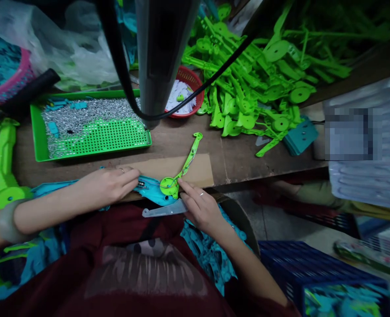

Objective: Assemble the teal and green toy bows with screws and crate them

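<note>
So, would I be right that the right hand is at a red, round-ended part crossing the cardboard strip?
Not quite: the head view shows that the round-ended part is bright green, not red. The right hand is indeed at it, and it does cross the cardboard strip.

Readable text: none that you can make out, no brand, number or sign.
Shirt print (145, 273): 1 panel of pale streaks across your front, with no letters you can read.
Plastic-wrapped packs (363, 185): a patch masked into coarse blocks, at your right, so you can read nothing there.
Green packet (356, 255): possibly printed, but too blurred for you to read.
</note>
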A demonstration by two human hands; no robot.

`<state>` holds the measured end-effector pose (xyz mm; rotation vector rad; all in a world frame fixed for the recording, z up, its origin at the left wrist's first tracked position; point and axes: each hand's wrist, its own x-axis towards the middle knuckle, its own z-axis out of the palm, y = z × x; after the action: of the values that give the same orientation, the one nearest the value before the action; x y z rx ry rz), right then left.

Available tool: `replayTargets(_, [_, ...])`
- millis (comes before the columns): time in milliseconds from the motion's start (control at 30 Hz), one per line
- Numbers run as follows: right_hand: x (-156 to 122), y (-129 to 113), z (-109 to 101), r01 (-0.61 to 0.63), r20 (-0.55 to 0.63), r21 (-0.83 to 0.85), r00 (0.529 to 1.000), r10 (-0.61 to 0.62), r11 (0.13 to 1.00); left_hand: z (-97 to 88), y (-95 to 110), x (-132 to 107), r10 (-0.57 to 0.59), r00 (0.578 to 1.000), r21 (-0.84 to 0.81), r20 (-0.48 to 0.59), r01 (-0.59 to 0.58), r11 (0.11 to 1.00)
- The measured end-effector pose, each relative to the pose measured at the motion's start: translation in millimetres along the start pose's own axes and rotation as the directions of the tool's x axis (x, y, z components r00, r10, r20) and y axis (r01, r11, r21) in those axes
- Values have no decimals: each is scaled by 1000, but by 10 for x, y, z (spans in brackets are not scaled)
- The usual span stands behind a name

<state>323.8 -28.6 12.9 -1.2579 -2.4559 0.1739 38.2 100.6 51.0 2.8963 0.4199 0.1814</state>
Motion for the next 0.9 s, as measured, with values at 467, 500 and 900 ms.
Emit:
replayTargets(467, [15, -20, -12, 36, 36, -44, 999, -34, 998, 279, 561, 394, -60, 984, -34, -166, 55, 998])
replayTargets(500, [2, -16, -10, 37, 34, -21, 999, -36, 999, 301, 576, 380, -61, 979, -76, -194, 47, 996])
replayTargets(900, [54, 634, -160, -470, -349, -285, 863, 366, 835, 512, 743, 315, -66, 953, -15, -295, 64, 998])
